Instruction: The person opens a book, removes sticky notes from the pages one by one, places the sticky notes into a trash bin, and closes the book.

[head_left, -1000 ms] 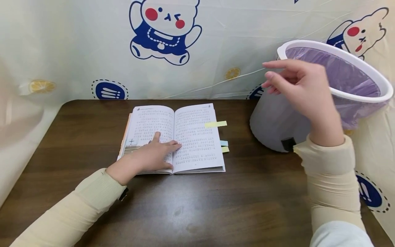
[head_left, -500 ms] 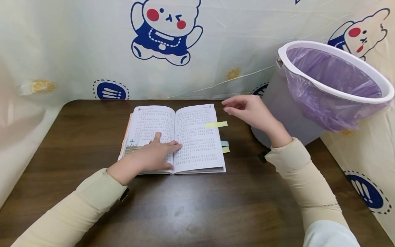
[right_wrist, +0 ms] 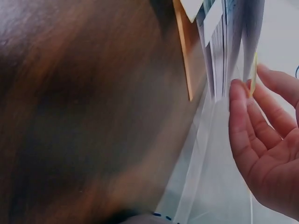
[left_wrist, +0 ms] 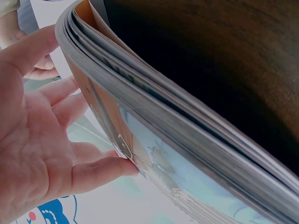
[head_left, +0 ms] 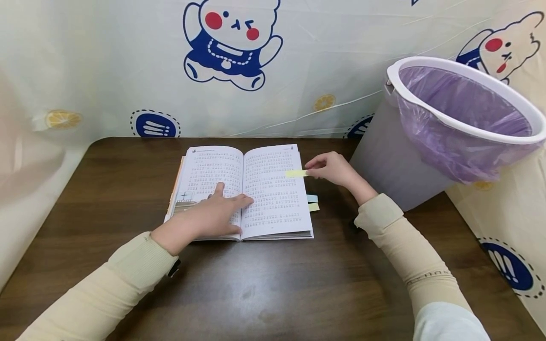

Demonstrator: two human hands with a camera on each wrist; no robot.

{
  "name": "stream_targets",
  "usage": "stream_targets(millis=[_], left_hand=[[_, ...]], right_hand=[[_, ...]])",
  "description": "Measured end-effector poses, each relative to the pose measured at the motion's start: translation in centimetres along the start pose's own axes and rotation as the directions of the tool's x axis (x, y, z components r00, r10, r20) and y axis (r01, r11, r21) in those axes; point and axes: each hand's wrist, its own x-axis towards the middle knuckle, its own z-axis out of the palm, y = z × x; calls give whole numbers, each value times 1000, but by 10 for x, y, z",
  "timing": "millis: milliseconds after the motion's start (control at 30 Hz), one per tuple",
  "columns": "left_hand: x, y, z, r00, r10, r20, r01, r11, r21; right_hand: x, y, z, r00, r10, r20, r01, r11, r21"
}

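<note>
An open book [head_left: 273, 199] with printed pages lies on the brown table. My left hand [head_left: 215, 213] rests across its left page and the gutter, fingers spread and straight. In the left wrist view, the fingers [left_wrist: 100, 172] lie against the page surface. A yellow sticky tab [head_left: 295, 174] sticks out past the right page's edge. My right hand [head_left: 334, 169] pinches the outer end of that tab between thumb and fingers. Lower on the same edge, a blue tab [head_left: 313, 198] and another yellow tab [head_left: 313, 207] stick out.
To the right, a grey bin [head_left: 379, 156] with a white rim and a purple bag [head_left: 452, 142] stands close behind the right hand. A patterned curtain [head_left: 324, 57] hangs along the back and sides of the table [head_left: 256, 293].
My right hand has come from in front of the bin, leftward and down, to the book's right edge and taken the yellow tab's end. My left hand has stayed put.
</note>
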Motion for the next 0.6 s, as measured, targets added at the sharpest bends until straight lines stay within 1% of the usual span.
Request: stream_targets(millis=[100, 267, 467, 600], left_hand=[[-1, 0, 0, 1000, -3, 0, 3, 1000, -2], [-1, 0, 0, 1000, -7, 0, 7, 1000, 2], [1, 1, 0, 1000, -10, 1, 10, 1000, 6], [1, 1, 0, 1000, -18, 3, 18, 1000, 3]], right_hand=[[1, 3, 0, 1000, 6, -8, -6, 999, 41], [-1, 4, 1, 999, -12, -31, 14, 998, 67], [-6, 9, 7, 1000, 2, -18, 0, 992, 123], [-8, 12, 10, 1000, 10, -29, -6, 989, 145]])
